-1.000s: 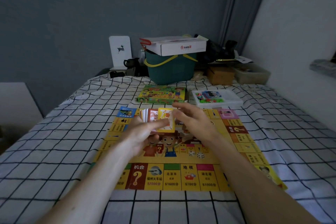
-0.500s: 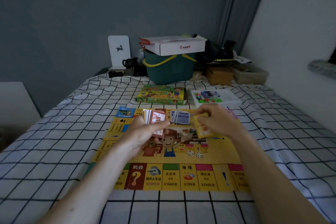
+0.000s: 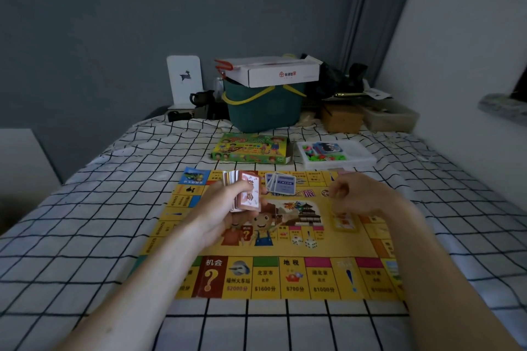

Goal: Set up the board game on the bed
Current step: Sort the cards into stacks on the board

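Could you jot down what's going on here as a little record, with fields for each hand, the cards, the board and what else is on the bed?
Left hand: holds a stack of cards above the board
Right hand: fingers curled just above a yellow card; contact unclear
Blue cards: small fanned pile, far side of board
Board: flat on the checked bed
Beyond board: game box, white tray of pieces

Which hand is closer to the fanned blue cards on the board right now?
Left. The left hand, gripping the card stack, sits just left of the blue cards. The right hand is farther off to their right, above a yellow card.
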